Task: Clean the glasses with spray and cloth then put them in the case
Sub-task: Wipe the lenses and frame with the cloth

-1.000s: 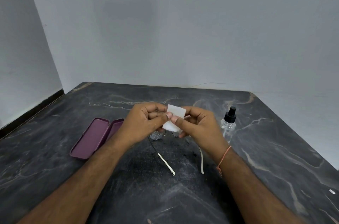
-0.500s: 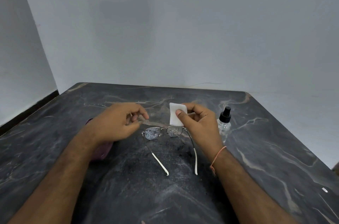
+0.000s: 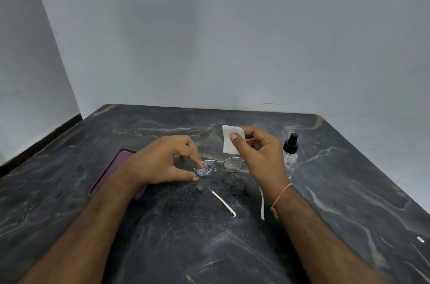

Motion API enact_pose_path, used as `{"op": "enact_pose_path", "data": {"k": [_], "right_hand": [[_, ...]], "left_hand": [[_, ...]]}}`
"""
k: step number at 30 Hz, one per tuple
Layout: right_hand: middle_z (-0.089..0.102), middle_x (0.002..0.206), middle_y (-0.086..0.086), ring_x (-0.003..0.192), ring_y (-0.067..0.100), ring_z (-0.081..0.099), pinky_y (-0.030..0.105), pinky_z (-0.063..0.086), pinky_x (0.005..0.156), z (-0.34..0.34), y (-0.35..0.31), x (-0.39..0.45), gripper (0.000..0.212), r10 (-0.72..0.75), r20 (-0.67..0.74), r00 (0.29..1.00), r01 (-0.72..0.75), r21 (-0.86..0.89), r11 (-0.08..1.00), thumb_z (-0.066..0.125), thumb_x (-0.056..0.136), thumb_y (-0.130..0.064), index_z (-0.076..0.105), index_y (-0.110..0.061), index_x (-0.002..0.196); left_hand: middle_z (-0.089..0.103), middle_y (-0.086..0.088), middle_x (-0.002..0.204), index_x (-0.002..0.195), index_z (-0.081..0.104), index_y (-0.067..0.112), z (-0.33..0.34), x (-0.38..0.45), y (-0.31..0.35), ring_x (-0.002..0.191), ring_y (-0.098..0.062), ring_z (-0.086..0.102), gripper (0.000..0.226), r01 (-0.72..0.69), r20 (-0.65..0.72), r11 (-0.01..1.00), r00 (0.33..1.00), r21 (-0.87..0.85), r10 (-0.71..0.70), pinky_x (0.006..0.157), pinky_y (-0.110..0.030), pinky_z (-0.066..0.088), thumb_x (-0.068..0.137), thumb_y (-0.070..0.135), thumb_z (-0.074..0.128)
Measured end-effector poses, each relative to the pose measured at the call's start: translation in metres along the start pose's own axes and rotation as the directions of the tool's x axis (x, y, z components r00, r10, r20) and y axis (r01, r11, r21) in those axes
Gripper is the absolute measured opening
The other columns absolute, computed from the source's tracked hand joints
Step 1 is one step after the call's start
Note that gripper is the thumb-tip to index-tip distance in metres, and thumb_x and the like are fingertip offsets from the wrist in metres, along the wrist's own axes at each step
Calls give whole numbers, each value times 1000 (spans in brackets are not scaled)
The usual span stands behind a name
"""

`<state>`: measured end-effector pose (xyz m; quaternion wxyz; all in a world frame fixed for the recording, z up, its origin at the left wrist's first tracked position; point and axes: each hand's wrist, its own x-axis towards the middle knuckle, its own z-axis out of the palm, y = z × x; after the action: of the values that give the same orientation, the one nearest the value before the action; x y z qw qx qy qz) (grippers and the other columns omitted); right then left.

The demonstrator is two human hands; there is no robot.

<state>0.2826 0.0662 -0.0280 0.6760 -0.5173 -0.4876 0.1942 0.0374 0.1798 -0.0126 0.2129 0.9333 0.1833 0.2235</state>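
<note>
Glasses (image 3: 218, 167): rest on the dark marble table (image 3: 349, 190), lenses dotted with droplets, white-tipped temples pointing toward the near edge.
Left hand (image 3: 162, 162): forefinger and thumb close round the left lens rim, seemingly pinching it.
Right hand (image 3: 260, 155): raised just above the right lens, pinching a white cloth (image 3: 229, 141) between thumb and fingers.
Spray bottle (image 3: 290, 152): upright, right of the glasses.
Case (image 3: 116, 167): purple, left, partly hidden under the left wrist.

Our left hand (image 3: 162, 160) over much of the open purple oblong case (image 3: 111, 170), at nine o'clock of the wire-framed glasses (image 3: 218, 166).
</note>
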Motion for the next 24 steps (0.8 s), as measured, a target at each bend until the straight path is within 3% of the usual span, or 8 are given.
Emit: {"op": "enact_pose_path", "data": {"k": [3,7,9,12,16,19,21,24], "right_hand": [[79,89,17,89,50,73,57,66,73,-1,-5,0,13,-34,-30,999,34,10,999,82,97,-19,83,-30,103],[78,92,15,87,34,76,34,66,64,-4,-18,-4,9,-107,-107,989,121,133,984,82,94,-27,83,-34,101],[78,95,9,86,25,75,39,67,62,-7,-23,-5,9,-189,-172,967,209,107,972,80,93,-33,82,-33,103],[75,100,-6,89,22,71,51,64,63,-12,-30,-6,9,-379,-252,890,369,-88,925,77,99,-27,77,-34,104],[69,99,-12,92,18,64,37,51,73,-15,-39,-11,15,-668,-184,721,583,-361,728,76,102,-22,71,-34,110],[67,94,-7,86,13,59,32,45,72,-14,-44,-16,21,-759,-132,638,654,-428,624,77,101,-18,70,-33,113],[70,86,-3,77,10,59,30,45,65,-11,-43,-20,11,-769,-70,636,684,-411,603,77,100,-14,74,-24,105],[71,78,-3,63,12,59,31,44,53,-4,-37,-26,4,-721,15,693,683,-336,649,79,93,-8,81,-11,95]], "left_hand": [[75,16,106,99,88,38,6,1,2,98,-9,73,18,-41,-60,999,997,5,41,80,-24,58,83,36,95],[77,18,105,104,89,32,7,3,-2,94,-6,75,18,-73,-253,995,963,74,90,76,-22,58,87,40,87],[78,18,102,103,89,29,7,3,-4,91,-4,75,17,-72,-344,991,933,112,106,74,-17,55,90,39,85],[79,17,100,103,88,26,7,3,-8,91,-2,73,15,-42,-437,986,893,161,110,74,-21,56,91,35,86],[75,20,98,102,85,26,7,4,-9,89,-2,71,15,-32,-484,986,869,163,108,73,-17,53,95,38,82],[74,20,98,102,81,27,8,5,-11,87,-7,71,14,14,-547,991,834,136,63,73,-18,54,96,40,82],[73,19,102,103,79,27,9,6,-13,89,-8,71,11,23,-587,994,808,109,46,73,-14,51,98,36,82],[73,19,108,107,76,30,11,8,-13,95,-8,72,9,36,-640,998,769,58,10,69,-9,48,103,38,76]]}}
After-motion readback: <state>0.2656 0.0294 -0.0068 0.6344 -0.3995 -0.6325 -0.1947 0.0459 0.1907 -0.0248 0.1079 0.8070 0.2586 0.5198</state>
